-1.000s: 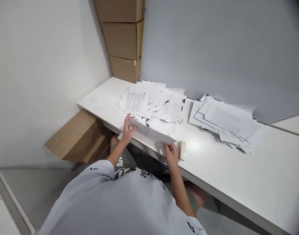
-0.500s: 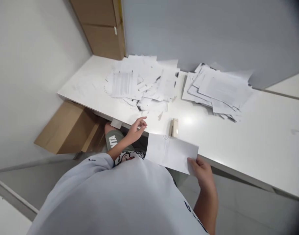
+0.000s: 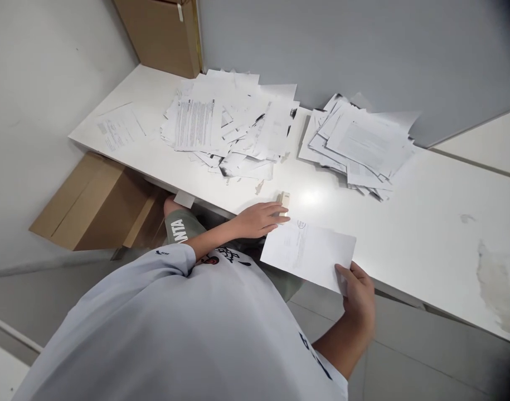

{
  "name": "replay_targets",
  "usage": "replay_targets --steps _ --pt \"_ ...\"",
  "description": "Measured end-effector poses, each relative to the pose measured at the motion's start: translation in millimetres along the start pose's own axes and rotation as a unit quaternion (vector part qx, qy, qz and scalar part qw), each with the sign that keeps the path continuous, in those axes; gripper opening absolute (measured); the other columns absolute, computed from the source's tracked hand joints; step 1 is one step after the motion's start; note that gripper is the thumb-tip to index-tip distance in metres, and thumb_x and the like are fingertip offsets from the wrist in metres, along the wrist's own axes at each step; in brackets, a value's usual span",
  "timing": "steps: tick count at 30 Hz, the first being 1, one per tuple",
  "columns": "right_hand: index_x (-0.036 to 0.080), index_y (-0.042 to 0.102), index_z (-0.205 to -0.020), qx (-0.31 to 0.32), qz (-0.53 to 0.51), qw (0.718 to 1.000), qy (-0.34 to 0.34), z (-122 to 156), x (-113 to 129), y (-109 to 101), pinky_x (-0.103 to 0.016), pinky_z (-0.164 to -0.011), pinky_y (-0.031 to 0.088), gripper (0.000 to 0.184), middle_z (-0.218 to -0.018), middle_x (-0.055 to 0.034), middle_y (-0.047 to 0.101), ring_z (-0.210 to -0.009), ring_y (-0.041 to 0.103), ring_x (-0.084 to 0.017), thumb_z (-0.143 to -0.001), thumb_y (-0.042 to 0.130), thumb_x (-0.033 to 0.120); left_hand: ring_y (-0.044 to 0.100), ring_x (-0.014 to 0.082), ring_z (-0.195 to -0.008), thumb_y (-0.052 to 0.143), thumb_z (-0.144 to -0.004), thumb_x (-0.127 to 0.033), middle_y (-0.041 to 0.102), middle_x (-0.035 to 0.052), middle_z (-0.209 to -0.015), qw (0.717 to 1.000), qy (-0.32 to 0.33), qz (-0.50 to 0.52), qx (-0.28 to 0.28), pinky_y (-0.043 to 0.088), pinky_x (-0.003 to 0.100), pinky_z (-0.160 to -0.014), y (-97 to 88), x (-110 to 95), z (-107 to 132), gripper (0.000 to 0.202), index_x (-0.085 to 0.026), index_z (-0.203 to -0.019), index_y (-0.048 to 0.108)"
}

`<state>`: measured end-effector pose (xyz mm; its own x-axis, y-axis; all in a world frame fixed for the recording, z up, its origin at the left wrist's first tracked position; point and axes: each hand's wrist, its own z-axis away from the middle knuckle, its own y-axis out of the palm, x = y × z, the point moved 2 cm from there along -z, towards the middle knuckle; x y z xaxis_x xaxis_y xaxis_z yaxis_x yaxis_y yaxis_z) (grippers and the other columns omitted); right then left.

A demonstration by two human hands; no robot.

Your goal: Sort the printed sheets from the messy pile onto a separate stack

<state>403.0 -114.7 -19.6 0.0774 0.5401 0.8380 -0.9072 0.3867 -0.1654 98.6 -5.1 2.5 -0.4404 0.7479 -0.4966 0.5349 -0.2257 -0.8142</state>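
Note:
My right hand (image 3: 359, 292) grips the near right corner of a few white printed sheets (image 3: 307, 253) held over the front edge of the white desk (image 3: 426, 234). My left hand (image 3: 258, 218) rests on the desk edge with its fingers curled over a small beige stapler (image 3: 283, 199), just left of the sheets' corner. Whether the fingers grip the stapler I cannot make out.
A messy heap of printed papers (image 3: 229, 125) lies at the back middle, and a second pile (image 3: 359, 145) to its right. One loose sheet (image 3: 116, 128) lies far left. Cardboard boxes stand in the corner (image 3: 163, 33) and on the floor under the desk (image 3: 91, 206).
My right hand carried the sheets down and right, off the heap, to the desk's front edge. My left hand let go of them and moved right onto the stapler.

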Motion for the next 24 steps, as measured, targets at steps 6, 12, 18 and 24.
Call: replay_targets --steps 6,12,18,24 --pt "0.018 0.072 -0.095 0.014 0.015 1.000 0.004 -4.5 1.8 2.3 -0.029 -0.055 0.050 0.042 -0.075 -0.0028 0.071 -0.064 0.064 -0.020 -0.058 0.078 0.036 0.040 0.0250 -0.143 0.038 -0.090 0.000 0.052 0.0101 -0.146 0.999 0.002 -0.035 -0.006 0.043 0.045 -0.112 5.7 -1.2 8.7 0.053 -0.020 -0.136 0.055" --pt "0.018 0.071 -0.099 0.010 0.027 1.000 0.001 3.7 10.0 4.6 -0.028 -0.058 0.049 0.046 -0.078 -0.0016 0.070 -0.066 0.062 -0.019 -0.060 0.078 0.042 0.021 0.0246 -0.152 0.034 -0.081 0.011 0.043 0.0066 -0.154 0.992 0.015 -0.119 0.028 0.035 0.045 -0.120 17.2 3.5 14.6 0.073 -0.021 -0.146 0.043" --pt "0.016 0.070 -0.086 -0.094 0.103 0.989 -0.053 26.7 30.7 -35.9 -0.025 -0.054 0.040 0.040 -0.075 -0.0002 0.066 -0.066 0.053 -0.015 -0.058 0.077 0.044 0.022 0.0245 -0.152 0.033 -0.084 0.008 0.033 0.0040 -0.160 0.985 -0.030 -0.169 0.006 0.034 0.045 -0.120 21.2 2.2 14.6 0.077 -0.026 -0.153 0.030" --pt "0.013 0.064 -0.076 -0.240 -0.110 0.942 -0.208 -15.3 81.9 -34.9 -0.026 -0.064 0.040 0.030 -0.068 0.0025 0.056 -0.068 0.048 -0.012 -0.052 0.073 0.028 0.027 0.0231 -0.150 0.035 -0.081 0.008 0.024 0.0104 -0.163 0.985 -0.029 -0.166 0.027 0.033 0.043 -0.119 17.9 6.5 13.4 0.080 -0.020 -0.154 0.026"
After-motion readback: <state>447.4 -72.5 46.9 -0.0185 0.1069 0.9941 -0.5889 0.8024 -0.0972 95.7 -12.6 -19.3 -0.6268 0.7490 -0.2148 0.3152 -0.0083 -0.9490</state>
